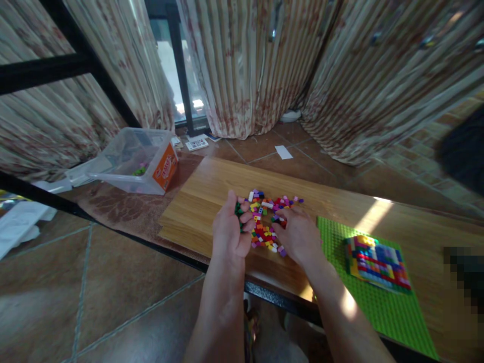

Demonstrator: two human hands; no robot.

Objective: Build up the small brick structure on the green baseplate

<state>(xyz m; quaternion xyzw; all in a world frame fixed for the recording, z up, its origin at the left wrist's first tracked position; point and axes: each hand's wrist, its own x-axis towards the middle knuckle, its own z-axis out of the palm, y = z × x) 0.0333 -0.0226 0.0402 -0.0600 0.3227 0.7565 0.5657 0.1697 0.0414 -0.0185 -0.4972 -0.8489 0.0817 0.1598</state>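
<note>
A pile of small coloured toy bricks (263,232) lies spread on the wooden tabletop (204,191). At the left edge of the pile, my left hand (232,227) is turned partly palm up, its fingers curled around several dark green toy bricks (238,209). My right hand (298,232) reaches palm down into the pile's right side. Its fingers are bent together among the bricks, and their tips are partly hidden, so what they pinch cannot be made out. Right of that hand lies a green baseplate (336,252) bearing a multicoloured brick build (378,264).
A clear plastic bin (128,161) with an orange label and a few bricks inside stands on the brown cloth at the left. A black metal frame (68,65) rises there. Curtains (242,65) hang behind the table. A white paper (283,152) lies on the tiled floor.
</note>
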